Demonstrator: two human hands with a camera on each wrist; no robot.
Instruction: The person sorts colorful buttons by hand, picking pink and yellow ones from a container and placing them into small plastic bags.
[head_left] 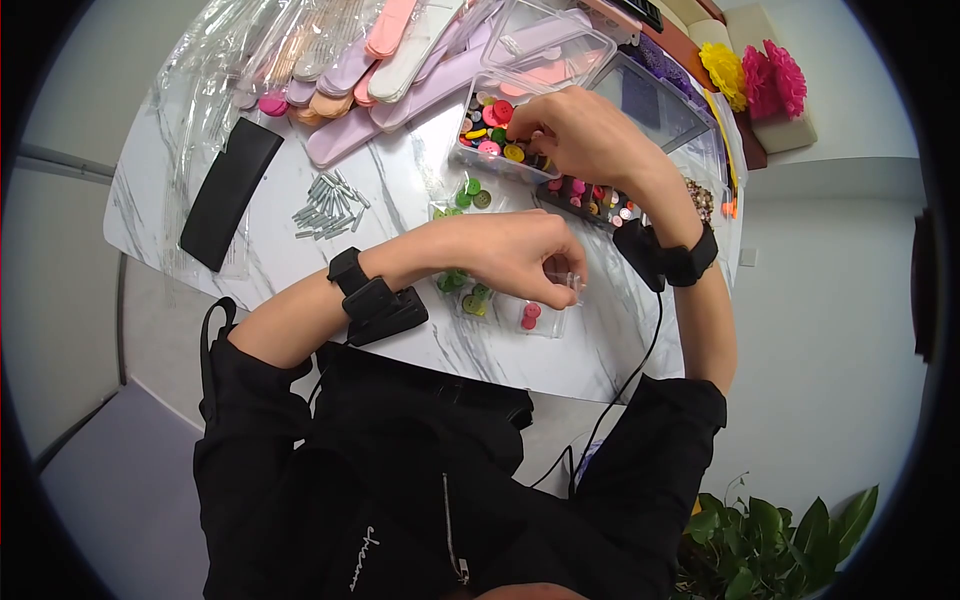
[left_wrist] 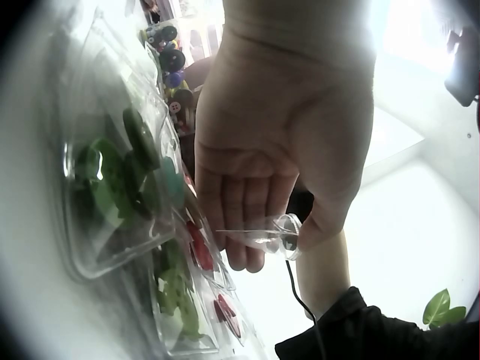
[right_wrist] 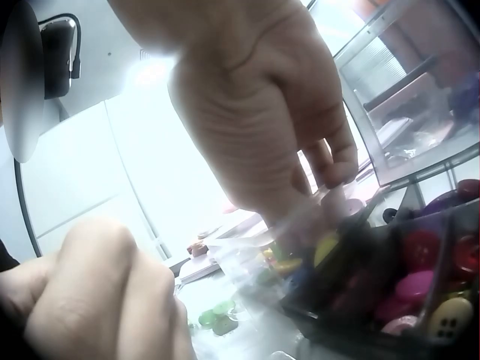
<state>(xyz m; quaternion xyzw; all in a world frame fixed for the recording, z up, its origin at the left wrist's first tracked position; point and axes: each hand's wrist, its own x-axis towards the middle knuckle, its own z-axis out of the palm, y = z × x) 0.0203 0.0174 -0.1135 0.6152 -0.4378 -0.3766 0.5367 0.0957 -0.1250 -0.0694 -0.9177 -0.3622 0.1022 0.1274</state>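
My left hand (head_left: 515,250) pinches a small clear plastic bag (left_wrist: 262,238) between thumb and fingers, low over the table. Just below it in the head view lies a clear packet with red buttons (head_left: 530,317). Packets of green buttons (head_left: 474,300) lie beside and partly under that hand. My right hand (head_left: 590,135) reaches down into a clear plastic box (head_left: 515,168) of mixed coloured buttons (head_left: 490,147), its fingers bent among them. Its fingertips are hidden, and I cannot tell whether they hold a button.
A dark compartment tray (head_left: 600,205) of buttons stands beside the clear box. Grey metal pins (head_left: 330,205) lie in a pile near a black case (head_left: 232,193). Pastel strips (head_left: 345,137) and plastic wrappers cover the back. A cable (head_left: 640,365) hangs from the right wrist camera.
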